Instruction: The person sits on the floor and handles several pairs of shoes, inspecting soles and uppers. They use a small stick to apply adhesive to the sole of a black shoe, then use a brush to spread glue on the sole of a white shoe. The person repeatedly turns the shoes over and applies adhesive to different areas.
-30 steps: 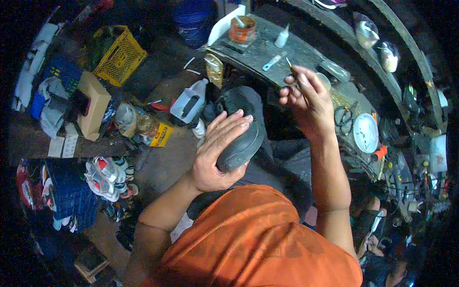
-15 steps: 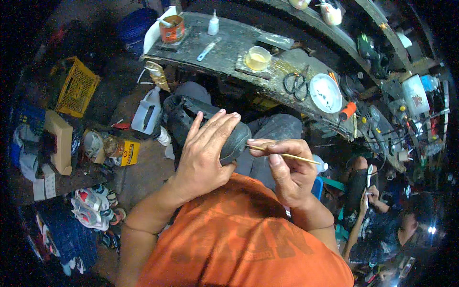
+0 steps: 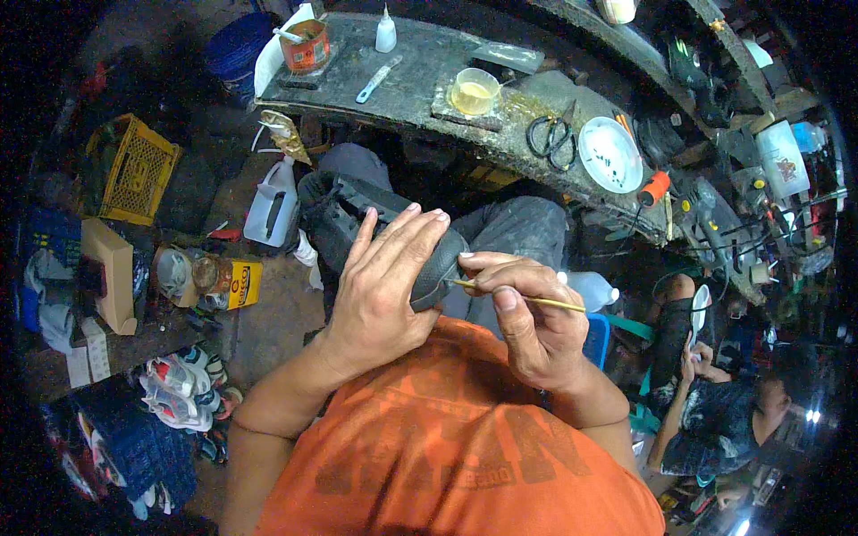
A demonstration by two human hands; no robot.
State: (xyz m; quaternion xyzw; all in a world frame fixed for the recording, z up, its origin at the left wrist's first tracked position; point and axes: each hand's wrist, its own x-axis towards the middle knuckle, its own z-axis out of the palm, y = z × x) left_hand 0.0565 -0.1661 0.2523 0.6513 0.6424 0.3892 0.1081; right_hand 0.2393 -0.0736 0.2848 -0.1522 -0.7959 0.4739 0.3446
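My left hand wraps over a black textured shoe on my lap, fingers closed on its front part. My right hand pinches a thin yellow stick, whose tip touches the side of the shoe's toe near a seam. Grey trousers show under and beside the shoe. In front of me the bench bears a plastic cup of amber liquid, scissors, a white dish, an orange tin and a small white bottle.
To the left lie a yellow crate, a cardboard box, a plastic jug and stacked sneakers. A co-worker sits at lower right, holding a white object; a clear jug stands nearer.
My right hand came down from above the bench to the shoe's toe, bringing the stick's tip against it. The head view has turned, so the bench appears further left.
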